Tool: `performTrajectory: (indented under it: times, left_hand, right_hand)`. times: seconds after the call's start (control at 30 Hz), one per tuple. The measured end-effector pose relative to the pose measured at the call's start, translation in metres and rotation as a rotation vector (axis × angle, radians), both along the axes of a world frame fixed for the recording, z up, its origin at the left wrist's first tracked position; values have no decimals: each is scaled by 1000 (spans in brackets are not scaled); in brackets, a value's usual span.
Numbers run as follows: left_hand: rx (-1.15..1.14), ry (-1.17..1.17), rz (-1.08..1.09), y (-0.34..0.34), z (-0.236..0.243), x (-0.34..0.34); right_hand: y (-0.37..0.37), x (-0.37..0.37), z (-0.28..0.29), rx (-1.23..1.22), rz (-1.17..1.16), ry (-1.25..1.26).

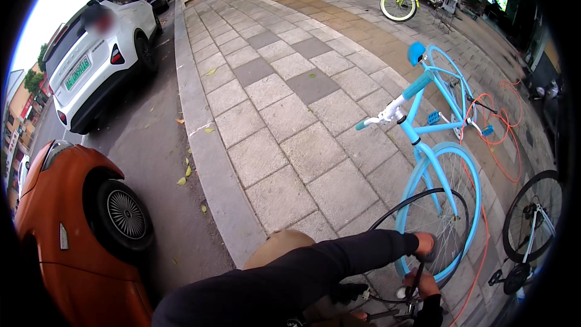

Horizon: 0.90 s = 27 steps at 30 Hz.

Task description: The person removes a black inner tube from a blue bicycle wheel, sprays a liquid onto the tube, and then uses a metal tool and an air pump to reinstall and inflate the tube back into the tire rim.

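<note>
A light-blue bicycle [435,127] stands to my right on the paving, its front wheel [480,188] nearest me. Beside that wheel's lower left is my left hand [425,245], its fingers curled; what they grip is hidden. Just below, my right hand [425,283] is closed around a thin black tube [416,284] running up toward my left hand. A black hose [437,190] loops across the wheel. Under my right hand are metal parts and a small round pale piece [400,292], partly hidden by my arm; their kind is unclear.
Orange cable [484,230] trails across the ground past the wheel. Another bicycle [532,224] is at the far right, and a yellow-green one [399,3] stands farther back. Left of the kerb [209,163] are an orange car [78,224] and a white car [103,54].
</note>
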<state>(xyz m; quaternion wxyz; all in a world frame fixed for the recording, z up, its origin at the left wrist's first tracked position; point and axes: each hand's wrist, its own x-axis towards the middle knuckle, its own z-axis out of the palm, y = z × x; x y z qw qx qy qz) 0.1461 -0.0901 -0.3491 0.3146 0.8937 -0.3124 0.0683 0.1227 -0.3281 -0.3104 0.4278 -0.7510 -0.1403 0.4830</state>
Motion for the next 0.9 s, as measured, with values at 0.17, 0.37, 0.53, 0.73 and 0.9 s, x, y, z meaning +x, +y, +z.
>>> performTrajectory:
  times: [0.17,0.37,0.53,0.73,0.9]
  left_hand:
    - [278,91,-129,6,90,53]
    - [417,-68,-198,33,157,56]
    - [462,24,-195,44,191,61]
    - [444,-131,-171,92,259,56]
    - [131,32,-155,108,249,55]
  right_hand:
    - [-71,15,62,232,-376,57]
    - [-82,21,25,-240,-173,-429]
    - [-98,-17,-45,-359,-42,-493]
    - [-109,10,-26,-317,-106,90]
    - [-115,4,-39,-173,-240,27]
